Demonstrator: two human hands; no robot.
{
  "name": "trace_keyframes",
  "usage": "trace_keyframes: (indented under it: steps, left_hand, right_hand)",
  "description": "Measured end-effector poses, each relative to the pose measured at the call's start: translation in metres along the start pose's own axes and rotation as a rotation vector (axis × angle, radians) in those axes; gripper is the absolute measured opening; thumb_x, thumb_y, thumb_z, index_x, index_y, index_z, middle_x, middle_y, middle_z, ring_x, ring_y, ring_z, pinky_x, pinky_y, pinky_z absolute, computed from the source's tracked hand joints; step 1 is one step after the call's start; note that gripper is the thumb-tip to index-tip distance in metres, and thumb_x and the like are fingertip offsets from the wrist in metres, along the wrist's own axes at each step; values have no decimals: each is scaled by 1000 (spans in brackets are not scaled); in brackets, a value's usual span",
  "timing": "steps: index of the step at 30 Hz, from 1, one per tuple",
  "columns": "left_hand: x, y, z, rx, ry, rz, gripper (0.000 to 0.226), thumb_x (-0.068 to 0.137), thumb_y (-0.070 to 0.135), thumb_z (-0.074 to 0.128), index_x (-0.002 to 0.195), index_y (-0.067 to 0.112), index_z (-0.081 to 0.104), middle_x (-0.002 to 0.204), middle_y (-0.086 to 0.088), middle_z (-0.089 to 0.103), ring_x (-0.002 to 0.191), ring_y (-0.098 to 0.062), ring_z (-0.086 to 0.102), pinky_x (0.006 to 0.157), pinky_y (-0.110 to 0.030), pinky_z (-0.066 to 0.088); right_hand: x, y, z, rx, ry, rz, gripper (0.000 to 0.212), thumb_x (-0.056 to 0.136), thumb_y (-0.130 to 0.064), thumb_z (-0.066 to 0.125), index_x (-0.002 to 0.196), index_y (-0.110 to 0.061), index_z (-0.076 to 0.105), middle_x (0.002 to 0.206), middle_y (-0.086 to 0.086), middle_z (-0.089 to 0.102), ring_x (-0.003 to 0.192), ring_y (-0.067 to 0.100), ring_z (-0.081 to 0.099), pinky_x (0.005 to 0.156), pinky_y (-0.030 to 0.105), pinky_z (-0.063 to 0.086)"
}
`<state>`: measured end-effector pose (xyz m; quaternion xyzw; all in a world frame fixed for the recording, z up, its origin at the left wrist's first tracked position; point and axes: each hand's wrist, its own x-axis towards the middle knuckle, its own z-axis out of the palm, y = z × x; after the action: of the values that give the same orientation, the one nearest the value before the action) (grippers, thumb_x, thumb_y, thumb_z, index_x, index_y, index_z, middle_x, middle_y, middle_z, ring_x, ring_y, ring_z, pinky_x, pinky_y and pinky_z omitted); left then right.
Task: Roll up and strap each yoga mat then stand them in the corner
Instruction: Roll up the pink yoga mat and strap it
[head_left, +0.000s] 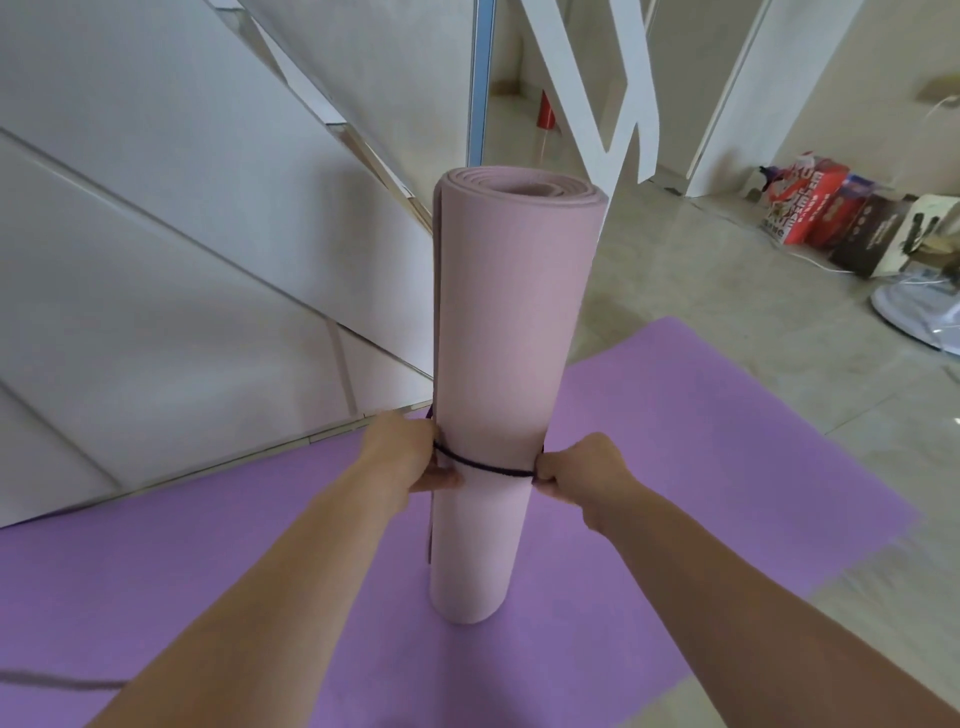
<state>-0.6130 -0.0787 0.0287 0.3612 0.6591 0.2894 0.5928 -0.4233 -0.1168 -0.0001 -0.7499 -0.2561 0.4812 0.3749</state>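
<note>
Pinching the dark strap with my left hand and right hand around the upright pink mat; near me, the purple mat lies unrolled, the corner unreached

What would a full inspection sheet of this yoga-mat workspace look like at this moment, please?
Surface: glossy beige floor tiles, with a flat purple foam yoga mat spread on them.
Job's things: rolled pink foam yoga mat stands upright on the purple mat; thin dark purple strap circles its lower part.
Clutter: red printed cardboard boxes and a white round stand base at the right.
Grippers: left hand and right hand each grip the strap at the roll's sides.
Cables: thin white cable on the floor by the boxes; a dark strip, perhaps another strap, lies on the purple mat, lower left.
Surroundings: pale panelled wall left; white cut-out screen behind.
</note>
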Motion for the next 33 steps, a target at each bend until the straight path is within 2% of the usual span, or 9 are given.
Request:
trace_keyframes:
  steps: [2, 4, 5, 7, 10, 14, 21, 27, 33]
  left_hand:
    - [4, -6, 0, 58, 21, 26, 16, 89, -7, 48, 86, -13, 63, 62, -23, 67, 53, -37, 69, 64, -44, 63]
    - [8, -10, -3, 103, -5, 63, 20, 92, -3, 47, 87, -13, 64, 69, -26, 69, 60, -37, 71, 73, -48, 62]
    - [10, -10, -5, 148, -30, 90, 18, 92, -1, 49, 88, -10, 64, 79, -28, 70, 64, -35, 70, 75, -45, 62]
    - [7, -6, -10, 272, -72, 171, 18, 89, 3, 56, 106, 5, 60, 99, -17, 67, 79, -24, 64, 75, -34, 57]
    - [1, 0, -12, 310, -288, 277, 69, 75, 3, 65, 136, 25, 41, 121, 13, 57, 101, -5, 58, 84, -28, 52]
    - [6, 1, -1, 186, -411, 323, 101, 54, 15, 78, 143, 27, 31, 124, 11, 59, 115, -8, 58, 94, -29, 52]
    - [-24, 43, -15, -89, -234, 537, 70, 58, -25, 81, 113, 14, 61, 99, 7, 75, 95, -5, 70, 73, -17, 53]
    - [-114, 133, -80, -124, -17, 424, 103, 41, 7, 91, 131, 30, 46, 119, 15, 65, 108, 2, 63, 74, -18, 53]
    - [-291, 273, -170, -174, 108, 490, 93, 42, 2, 89, 124, 31, 55, 114, 12, 71, 106, -8, 67, 77, -24, 55]
  right_hand:
    - [6, 5, -2, -73, -20, -31, 31, 77, 4, 66, 59, -7, 43, 62, 11, 54, 63, 25, 71, 55, 28, 46]
    - [10, 2, -7, -117, -107, -71, 15, 75, 4, 65, 66, 9, 55, 70, 21, 61, 66, 27, 70, 71, 37, 56]
    - [9, -4, -11, -140, -135, -124, 16, 72, 3, 64, 81, 16, 60, 79, 22, 65, 70, 27, 67, 75, 38, 57]
    - [8, -21, -20, -190, -206, -248, 54, 60, -4, 60, 113, 3, 59, 102, 10, 66, 83, 20, 62, 76, 34, 51]
    - [-2, -46, -26, -199, -406, -396, 76, 50, -1, 51, 123, -20, 50, 96, -1, 58, 80, 14, 51, 65, 26, 42]
    - [9, -59, -18, -162, -504, -365, 78, 45, 0, 48, 122, -17, 50, 82, 4, 46, 77, 21, 37, 59, 28, 29]
    - [-5, -104, 10, -159, -601, -275, 81, 43, 0, 54, 123, -13, 51, 96, 3, 62, 94, 22, 58, 68, 27, 48]
    - [-101, -213, 20, -148, -707, -250, 81, 43, -1, 56, 122, -19, 53, 116, 16, 64, 110, 29, 60, 80, 33, 52]
    - [-266, -369, 26, -220, -857, -264, 79, 42, 0, 54, 119, -16, 52, 95, -2, 65, 94, 19, 59, 69, 26, 48]
